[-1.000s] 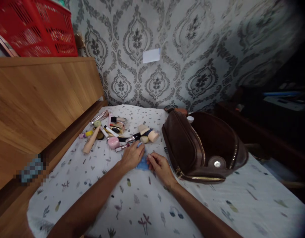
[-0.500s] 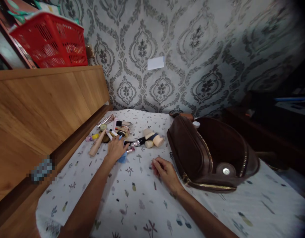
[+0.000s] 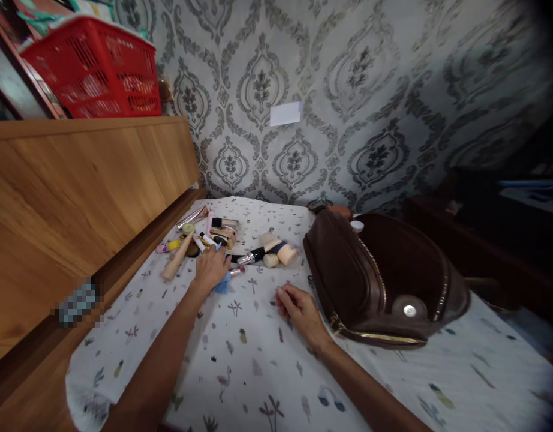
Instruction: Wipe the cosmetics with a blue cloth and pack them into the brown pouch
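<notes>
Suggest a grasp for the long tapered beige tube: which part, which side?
I'd pinch the beige tube across its wider half, coming down from above on the near side. It lies on the patterned sheet, tapering toward its far end, beside other cosmetics; the wide near end sticks out from them.

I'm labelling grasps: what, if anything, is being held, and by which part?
The left hand seems to hold a blue item, gripped part hidden; the right hand shows nothing held.
</notes>
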